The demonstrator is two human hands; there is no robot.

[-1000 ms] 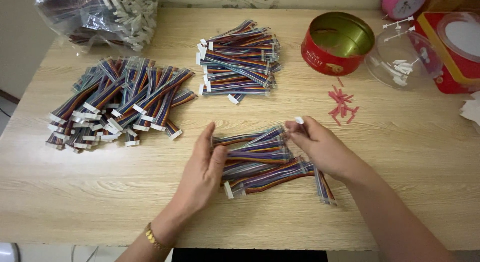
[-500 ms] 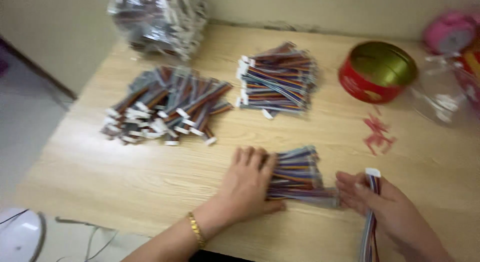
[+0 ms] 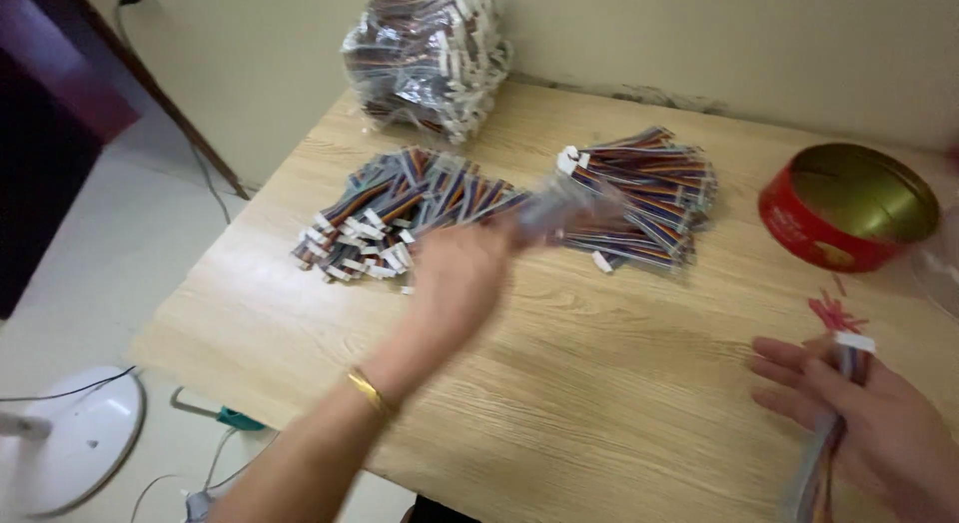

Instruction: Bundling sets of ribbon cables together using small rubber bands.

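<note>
Swinging up toward the frame's centre, her left hand (image 3: pixel 465 273) had carried a blurred cable bundle (image 3: pixel 559 208) off to the stacks (image 3: pixel 400 218), while her right hand (image 3: pixel 869 413) loosely held one cable (image 3: pixel 834 423) at lower right.

Bare forearms — thin gold bangle (image 3: pixel 368 390) at left wrist

Motion blur smears the left hand (image 3: pixel 462 273) and the bundle of rainbow ribbon cables (image 3: pixel 559 211) in its fingers (image 3: pixel 519 231). The right hand (image 3: pixel 871 423) and its white-plugged cable (image 3: pixel 837 423) run off the bottom edge.
</note>
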